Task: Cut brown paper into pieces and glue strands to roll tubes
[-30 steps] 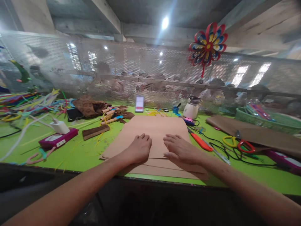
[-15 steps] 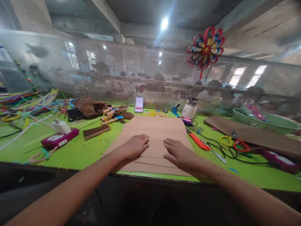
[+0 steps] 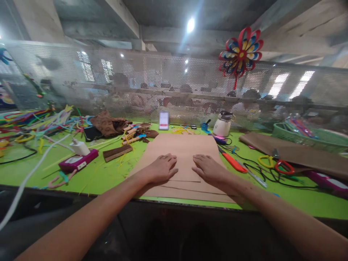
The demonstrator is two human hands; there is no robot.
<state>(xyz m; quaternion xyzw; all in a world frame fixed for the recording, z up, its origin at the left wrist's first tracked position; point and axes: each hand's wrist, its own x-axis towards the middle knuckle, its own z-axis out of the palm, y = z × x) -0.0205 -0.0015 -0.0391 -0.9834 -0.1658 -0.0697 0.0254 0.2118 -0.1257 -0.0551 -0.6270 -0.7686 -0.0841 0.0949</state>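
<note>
Sheets of tan brown paper point(image 3: 185, 145) lie layered on the green table, their lower edges staggered near the table's front. The far end of the top sheet looks curved over. My left hand point(image 3: 163, 168) rests flat on the paper's left half, fingers stretched toward the middle; a ring shows on one finger. On the right half lies my right hand point(image 3: 208, 168), palm down with its fingers extended. A gap of bare paper separates the two hands. Neither hand grips anything.
Right of the paper lie an orange utility knife point(image 3: 234, 162), scissors point(image 3: 284, 166), black cables and a white kettle point(image 3: 222, 125). On the left are a purple power strip point(image 3: 78, 161), brown paper rolls point(image 3: 133, 134) and coloured pipe cleaners point(image 3: 59, 117). A phone point(image 3: 163, 120) stands behind.
The view has shifted slightly, so the scene sits a little further right. My hands stay flat on the paper, with the right hand slightly farther forward.
</note>
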